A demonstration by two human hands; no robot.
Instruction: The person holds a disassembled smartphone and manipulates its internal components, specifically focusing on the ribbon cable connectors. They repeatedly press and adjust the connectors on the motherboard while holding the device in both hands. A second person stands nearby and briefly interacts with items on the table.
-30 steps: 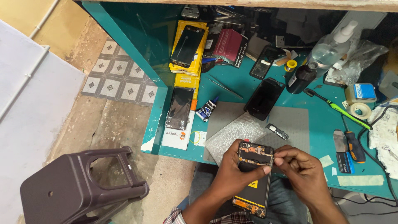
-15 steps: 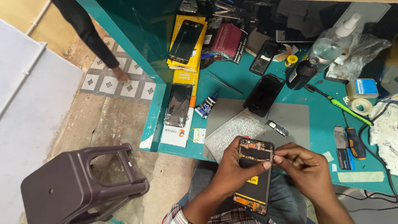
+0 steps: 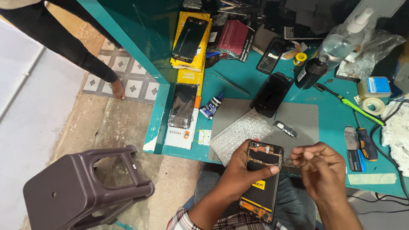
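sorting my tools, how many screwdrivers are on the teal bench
2. A thin green-handled screwdriver lies slanted near the tape roll; a stubby black-and-orange screwdriver lies below it by the right edge. Clutter may hide more.

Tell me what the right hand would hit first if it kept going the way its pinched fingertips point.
The right hand points its fingertips left, toward the opened phone held in the left hand. Going straight on, it would likely meet the phone's upper right edge first, near the left thumb; depth is hard to judge.
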